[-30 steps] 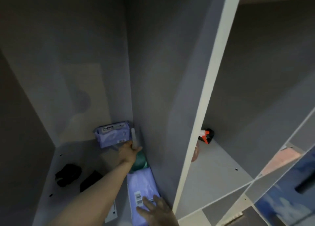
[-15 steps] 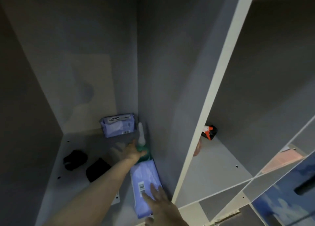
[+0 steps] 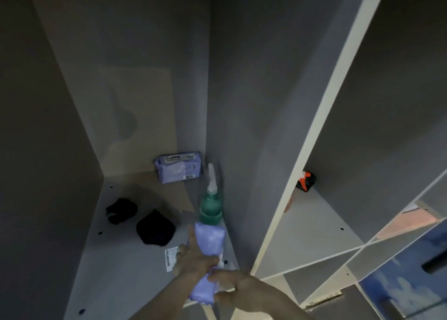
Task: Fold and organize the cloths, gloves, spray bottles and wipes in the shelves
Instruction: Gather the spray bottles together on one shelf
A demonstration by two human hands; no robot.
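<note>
While the left hand point(image 3: 196, 259) gripped the bottle point(image 3: 211, 205) a second ago, it now lies with the right hand point(image 3: 238, 288), both holding the near wipes pack point(image 3: 208, 247); the bottle stands free just beyond it, another pack point(image 3: 178, 167) farther back.
</note>
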